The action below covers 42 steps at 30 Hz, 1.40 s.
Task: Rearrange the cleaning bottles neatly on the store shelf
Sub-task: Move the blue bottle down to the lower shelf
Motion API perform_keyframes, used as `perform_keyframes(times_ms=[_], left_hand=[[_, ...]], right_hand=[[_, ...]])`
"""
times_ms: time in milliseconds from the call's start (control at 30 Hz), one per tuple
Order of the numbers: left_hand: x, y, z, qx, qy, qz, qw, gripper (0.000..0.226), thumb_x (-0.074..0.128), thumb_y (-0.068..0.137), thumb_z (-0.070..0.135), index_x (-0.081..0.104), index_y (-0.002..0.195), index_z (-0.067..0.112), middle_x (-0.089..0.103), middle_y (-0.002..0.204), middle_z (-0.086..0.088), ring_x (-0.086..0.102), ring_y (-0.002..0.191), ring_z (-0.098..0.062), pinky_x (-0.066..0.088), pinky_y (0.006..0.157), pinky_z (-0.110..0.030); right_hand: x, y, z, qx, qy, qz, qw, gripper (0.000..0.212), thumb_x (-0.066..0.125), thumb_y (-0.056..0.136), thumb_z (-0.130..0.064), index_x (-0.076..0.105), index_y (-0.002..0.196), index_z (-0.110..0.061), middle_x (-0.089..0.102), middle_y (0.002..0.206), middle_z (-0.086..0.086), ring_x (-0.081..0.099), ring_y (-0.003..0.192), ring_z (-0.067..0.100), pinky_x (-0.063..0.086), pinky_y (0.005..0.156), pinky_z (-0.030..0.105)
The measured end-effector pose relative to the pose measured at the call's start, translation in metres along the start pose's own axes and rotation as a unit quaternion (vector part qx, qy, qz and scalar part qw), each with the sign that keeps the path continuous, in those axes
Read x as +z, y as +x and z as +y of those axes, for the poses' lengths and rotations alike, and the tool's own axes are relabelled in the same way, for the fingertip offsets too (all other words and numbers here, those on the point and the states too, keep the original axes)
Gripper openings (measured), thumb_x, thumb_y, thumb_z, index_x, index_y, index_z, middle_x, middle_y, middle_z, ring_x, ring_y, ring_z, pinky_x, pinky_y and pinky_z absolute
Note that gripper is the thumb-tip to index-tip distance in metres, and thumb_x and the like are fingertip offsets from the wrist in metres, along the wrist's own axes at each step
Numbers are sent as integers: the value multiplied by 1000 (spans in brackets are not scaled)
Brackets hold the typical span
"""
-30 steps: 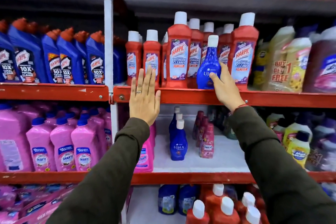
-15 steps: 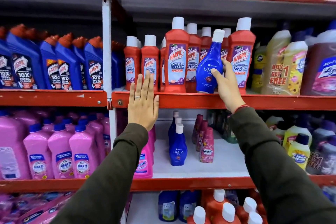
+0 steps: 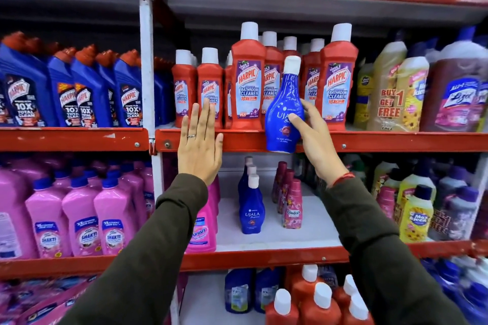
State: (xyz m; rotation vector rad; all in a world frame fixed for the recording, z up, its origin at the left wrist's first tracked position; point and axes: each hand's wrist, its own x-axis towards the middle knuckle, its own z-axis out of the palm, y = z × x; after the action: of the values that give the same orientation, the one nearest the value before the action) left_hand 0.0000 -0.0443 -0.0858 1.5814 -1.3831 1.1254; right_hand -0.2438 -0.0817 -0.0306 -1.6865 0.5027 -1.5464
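My right hand [image 3: 314, 137] grips a blue Ujala bottle [image 3: 284, 111] with a white cap, held in the air in front of the red shelf edge [image 3: 383, 141], slightly tilted. Behind it stand several red Harpic bathroom cleaner bottles [image 3: 248, 82] on the upper shelf. My left hand [image 3: 199, 145] is flat and open, fingers together, resting against the shelf edge below two smaller red Harpic bottles [image 3: 210, 90]. On the shelf below, a row of blue Ujala bottles [image 3: 250, 208] stands on the white shelf board [image 3: 303, 232].
Blue Harpic toilet cleaner bottles [image 3: 79, 90] fill the upper left bay, pink Shakti bottles [image 3: 79, 219] the lower left. Maroon Comfort bottles [image 3: 291, 203] stand right of the Ujala row, a pink Vanish bottle [image 3: 202, 229] left of it. Yellow and purple bottles [image 3: 412, 92] crowd the right.
My right hand has lifted the blue Ujala bottle off the upper shelf and drawn it forward and down, past the shelf edge. My left hand has stayed at the shelf edge.
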Motion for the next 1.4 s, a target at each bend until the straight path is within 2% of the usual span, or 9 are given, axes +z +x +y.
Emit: perform_keyframes(times_ms=[167,333,467,600,767,900,1033,1167,1400], left_hand=[[-11,-24,4,-32,-60,26,997,60,19,107,32,10,162,9,8,171,-7,2,158,-23,5,129,-46],[-2,-78,6,-40,-73,21,996,61,27,106,29,13,161,7,9,170,-10,0,158,-22,-1,128,-42],[17,-127,0,-43,-60,-11,997,64,25,106,35,5,161,9,2,170,-8,-4,158,-20,-2,128,-40],[36,-174,-4,-40,-58,-46,996,64,18,107,36,-4,161,10,-12,170,-4,-6,157,-20,-4,128,-39],[61,-219,-5,-57,-41,-88,994,70,27,104,33,-6,161,8,-11,170,-9,-5,157,-24,-5,128,-40],[76,-235,-5,-63,-31,-102,992,73,30,103,33,-3,160,5,-12,169,-13,-6,157,-26,-3,128,-41],[86,-243,-5,-66,-40,-104,992,69,22,105,36,-7,160,4,-16,168,-14,-10,157,-25,-3,128,-40],[92,-246,-7,-62,-37,-101,992,67,17,107,37,-8,159,4,-18,168,-15,-12,157,-25,-4,128,-40],[96,-248,-7,-55,-25,-82,995,77,32,101,32,-9,159,4,-19,168,-13,-13,156,-25,-3,128,-40]], right_hand=[[4,-40,16,-8,11,-22,1000,42,56,100,-12,48,140,-20,60,137,1,62,119,9,54,86,18],[8,-83,54,10,10,-38,999,44,58,98,-5,50,140,-12,64,130,-4,64,113,3,50,90,15],[12,-111,95,48,-4,-68,997,42,60,97,-5,52,138,-12,65,131,6,64,108,8,51,79,13],[15,-130,128,75,-25,-84,993,41,62,97,-13,54,135,-24,66,133,0,60,126,19,50,103,34],[18,-136,159,89,-51,-72,992,41,64,96,-12,55,134,-23,65,132,0,59,127,19,53,95,21],[17,-136,184,109,-82,-68,988,42,66,95,-15,55,135,-22,64,133,2,60,126,19,51,105,37],[16,-136,202,120,-102,-75,985,44,66,95,-13,54,137,-16,63,136,4,59,126,18,49,109,41],[14,-135,213,136,-93,-77,983,44,65,96,-14,53,138,-17,62,137,3,58,128,18,50,108,38],[13,-134,220,145,-75,-85,983,45,64,97,-16,51,139,-22,60,138,0,57,127,13,52,97,19]])
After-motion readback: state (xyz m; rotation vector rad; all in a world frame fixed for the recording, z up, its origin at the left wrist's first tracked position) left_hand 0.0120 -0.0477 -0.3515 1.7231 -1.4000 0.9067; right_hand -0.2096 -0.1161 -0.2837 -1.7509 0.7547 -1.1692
